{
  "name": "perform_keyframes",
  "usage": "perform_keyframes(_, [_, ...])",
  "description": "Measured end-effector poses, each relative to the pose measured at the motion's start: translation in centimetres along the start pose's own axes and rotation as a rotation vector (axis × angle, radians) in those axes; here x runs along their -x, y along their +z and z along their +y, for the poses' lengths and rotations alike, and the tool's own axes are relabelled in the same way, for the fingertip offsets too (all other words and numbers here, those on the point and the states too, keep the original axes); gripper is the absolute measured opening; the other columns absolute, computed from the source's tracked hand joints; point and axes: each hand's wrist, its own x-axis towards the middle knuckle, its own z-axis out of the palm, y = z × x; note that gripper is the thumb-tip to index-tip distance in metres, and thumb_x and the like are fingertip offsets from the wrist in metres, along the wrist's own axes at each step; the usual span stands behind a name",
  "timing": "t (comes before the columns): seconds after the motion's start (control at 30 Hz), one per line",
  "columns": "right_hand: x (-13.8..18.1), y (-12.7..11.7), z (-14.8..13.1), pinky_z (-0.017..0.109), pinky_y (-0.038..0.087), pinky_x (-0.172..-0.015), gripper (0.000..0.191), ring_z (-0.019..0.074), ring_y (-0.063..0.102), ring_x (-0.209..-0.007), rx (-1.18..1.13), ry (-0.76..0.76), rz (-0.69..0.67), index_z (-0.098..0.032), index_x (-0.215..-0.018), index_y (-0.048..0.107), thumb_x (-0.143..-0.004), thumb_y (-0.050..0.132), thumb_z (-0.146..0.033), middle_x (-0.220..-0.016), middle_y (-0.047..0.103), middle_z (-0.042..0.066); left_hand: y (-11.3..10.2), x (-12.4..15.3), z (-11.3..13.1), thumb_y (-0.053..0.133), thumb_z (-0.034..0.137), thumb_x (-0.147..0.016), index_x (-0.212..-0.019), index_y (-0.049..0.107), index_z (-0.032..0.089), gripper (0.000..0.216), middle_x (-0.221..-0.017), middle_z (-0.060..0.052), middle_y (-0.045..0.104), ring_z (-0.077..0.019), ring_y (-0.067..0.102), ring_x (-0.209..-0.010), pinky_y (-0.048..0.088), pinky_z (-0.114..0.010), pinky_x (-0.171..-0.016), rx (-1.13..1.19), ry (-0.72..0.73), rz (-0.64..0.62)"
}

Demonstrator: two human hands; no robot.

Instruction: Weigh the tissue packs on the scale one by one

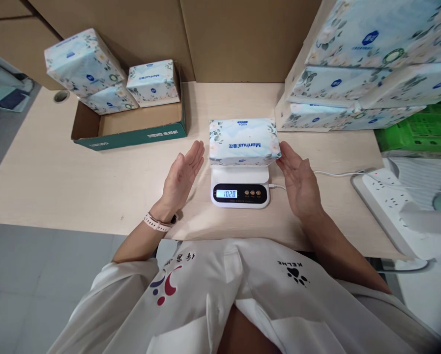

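Note:
A pack of Manhua tissues lies on a small white kitchen scale, whose lit display reads 1028. My left hand is held open, palm facing the pack, a short gap to its left. My right hand is open on the other side, fingertips at or almost touching the pack's right end. Neither hand holds anything. A watch with a pale strap sits on my left wrist.
A shallow green-edged cardboard box at the back left holds three tissue packs. A stack of more packs rises at the back right. A white power strip and the scale's cable lie at right; a green crate stands behind.

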Motion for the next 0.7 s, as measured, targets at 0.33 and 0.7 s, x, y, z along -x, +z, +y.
perform_keyframes(0.33, [-0.04,0.06,0.15,0.051,0.024,-0.147,0.073,0.0254,0.037,-0.169,0.007,-0.009,-0.016,-0.042,-0.151,0.066,-0.096,0.046,-0.087,-0.170,0.054,-0.009,0.11,0.08,0.07,0.041,0.085,-0.098,-0.167,0.049,0.028,0.090,-0.184,-0.004,0.030,-0.0295,0.015,-0.176,0.014,-0.047,-0.146,0.000,-0.003,-0.005])
perform_keyframes(0.7, [-0.23,-0.20,0.62,0.052,0.026,-0.145,0.078,0.0266,0.039,-0.169,0.014,-0.024,-0.012,-0.039,-0.153,0.064,-0.096,0.046,-0.088,-0.171,0.054,-0.005,-0.12,0.04,-0.05,0.040,0.084,-0.099,-0.167,0.048,0.029,0.087,-0.185,-0.003,0.028,-0.0279,0.016,-0.176,0.014,-0.047,-0.146,-0.020,0.001,-0.026])
